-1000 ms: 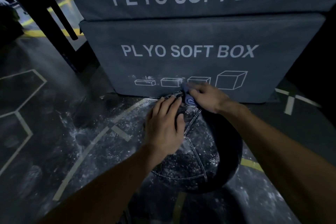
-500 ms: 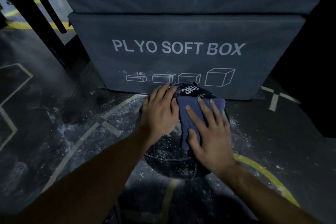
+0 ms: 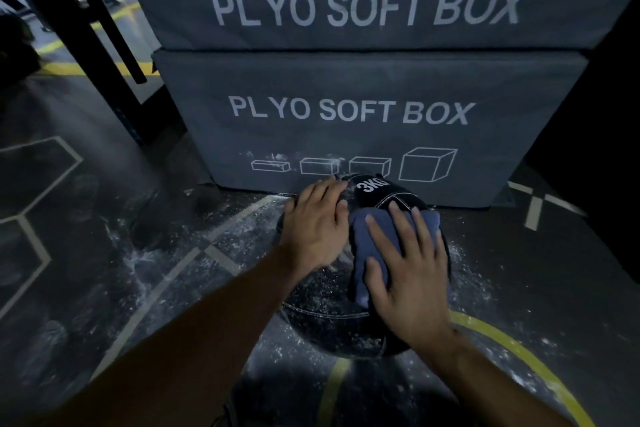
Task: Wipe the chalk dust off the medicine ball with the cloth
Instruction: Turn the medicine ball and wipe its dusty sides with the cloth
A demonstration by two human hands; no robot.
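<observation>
The right hand (image 3: 408, 274), fingers spread flat, presses a blue cloth (image 3: 367, 236) onto the black 3KG medicine ball (image 3: 332, 326) on the chalk-dusted floor (image 3: 166, 253). The left hand (image 3: 317, 222), fingers together, rests on the ball's left side, before stacked plyo soft boxes (image 3: 363, 135).

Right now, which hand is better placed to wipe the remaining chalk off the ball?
The right hand, probably: it already presses the blue cloth flat on the medicine ball. The left hand lies bare on the ball, apparently steadying it.
</observation>
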